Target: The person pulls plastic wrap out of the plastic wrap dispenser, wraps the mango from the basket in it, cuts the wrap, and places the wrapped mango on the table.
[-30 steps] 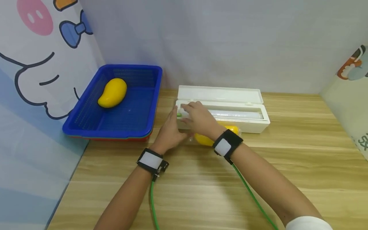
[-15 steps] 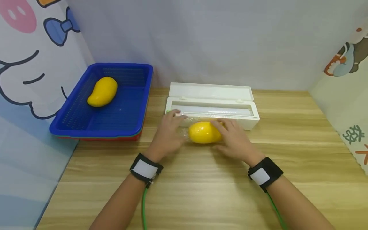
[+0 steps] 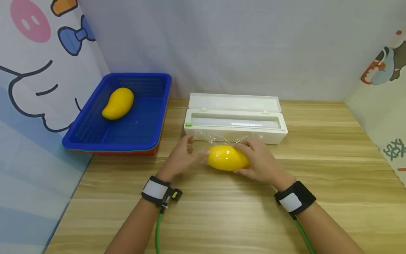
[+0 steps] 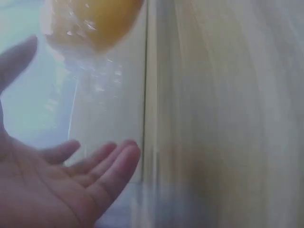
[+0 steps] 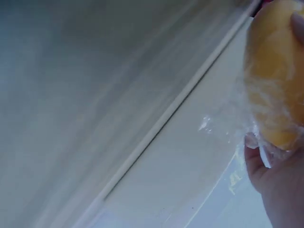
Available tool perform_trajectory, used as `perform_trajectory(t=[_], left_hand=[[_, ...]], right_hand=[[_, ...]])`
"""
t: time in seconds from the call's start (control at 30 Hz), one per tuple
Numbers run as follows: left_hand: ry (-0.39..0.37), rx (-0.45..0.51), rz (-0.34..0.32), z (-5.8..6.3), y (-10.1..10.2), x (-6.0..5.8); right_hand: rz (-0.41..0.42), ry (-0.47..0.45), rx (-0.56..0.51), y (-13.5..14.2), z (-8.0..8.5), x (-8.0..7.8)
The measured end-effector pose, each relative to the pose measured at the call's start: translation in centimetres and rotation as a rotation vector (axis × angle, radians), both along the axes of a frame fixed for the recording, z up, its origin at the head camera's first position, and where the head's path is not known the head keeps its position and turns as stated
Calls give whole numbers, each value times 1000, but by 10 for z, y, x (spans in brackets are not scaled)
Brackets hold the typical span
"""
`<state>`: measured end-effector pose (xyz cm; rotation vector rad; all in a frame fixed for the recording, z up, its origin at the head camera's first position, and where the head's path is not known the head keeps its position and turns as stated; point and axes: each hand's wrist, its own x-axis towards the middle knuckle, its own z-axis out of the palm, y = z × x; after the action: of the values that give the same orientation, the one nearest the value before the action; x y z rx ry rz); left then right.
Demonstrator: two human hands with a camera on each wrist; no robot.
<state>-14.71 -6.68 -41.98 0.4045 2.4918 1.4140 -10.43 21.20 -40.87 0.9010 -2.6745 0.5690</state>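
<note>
A yellow mango (image 3: 226, 158) with clear cling film (image 5: 209, 126) around it is held over the table in front of the white cling film box. My right hand (image 3: 261, 160) grips its right end, thumb on the near side and fingers on the far side. Loose film (image 3: 219, 138) sticks up crinkled along the mango's far side, overlapping the box front. At the other end is my left hand (image 3: 180, 158), fingers loosely bent and holding nothing. Its thumb tip comes right up to the mango's left end in the head view.
The white cling film box (image 3: 269, 137) stands at the back with its lid (image 3: 234, 102) raised and a film roll (image 3: 234, 122) inside. To the left, a blue basket (image 3: 127, 146) with another mango (image 3: 118, 103) is stacked on a red one. Green cables (image 3: 158, 233) trail from the wrists.
My right hand moved from the box's left end to the mango and took hold of it. The mango came nearer with film around it. My left hand drew back from the box.
</note>
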Motion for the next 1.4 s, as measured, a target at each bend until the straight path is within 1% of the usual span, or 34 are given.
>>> perform_trajectory(t=[0.07, 0.13, 0.2, 0.27, 0.37, 0.43, 0.47, 0.5, 0.57, 0.63, 0.7, 0.73, 0.8, 0.87, 0.93, 0.97, 1.03, 1.1, 1.17, 1.27, 1.4], left_hand=[[-40, 92, -59, 2, -3, -5], [-48, 198, -140, 10, -4, -9], [-26, 301, -219, 23, -2, -12], [28, 385, -263, 39, 2, -14], [103, 501, -294, 63, 10, -19], [161, 547, -306, 76, 15, -20], [177, 576, -303, 81, 18, -20], [199, 592, -292, 84, 20, -20], [248, 610, -251, 88, 22, -17], [295, 624, -210, 87, 23, -14], [324, 640, -194, 83, 23, -11], [332, 642, -193, 80, 23, -10], [344, 635, -188, 73, 22, -8], [331, 610, -170, 66, 22, -4], [308, 586, -137, 61, 21, 0], [300, 584, -119, 59, 21, 2], [279, 601, -93, 57, 21, 4], [268, 634, -72, 56, 22, 3], [266, 665, -53, 56, 24, 1], [261, 674, -34, 58, 27, -2], [274, 673, -43, 63, 31, -7]], right_hand=[[31, 29, -52, 1, 6, 3], [61, 68, -99, 1, 16, 3], [86, 112, -126, 0, 28, 1], [105, 153, -139, -1, 42, -2], [94, 220, -144, 0, 63, -6], [77, 264, -154, 0, 76, -8], [68, 286, -155, 0, 81, -9], [62, 301, -160, 0, 85, -10], [52, 318, -180, -1, 92, -11], [37, 309, -201, -3, 93, -11], [8, 255, -249, -3, 89, -9], [-8, 211, -281, -3, 86, -7], [-37, 99, -350, -6, 85, 1], [-61, -45, -429, -9, 84, 10], [-62, -207, -543, -13, 81, 16], [-59, -287, -613, -15, 79, 17], [-50, -434, -780, -13, 69, 15], [-16, -565, -967, -11, 59, 10], [27, -663, -1103, -9, 51, 5], [111, -766, -1222, -7, 47, -1], [197, -827, -1311, -2, 48, -8]])
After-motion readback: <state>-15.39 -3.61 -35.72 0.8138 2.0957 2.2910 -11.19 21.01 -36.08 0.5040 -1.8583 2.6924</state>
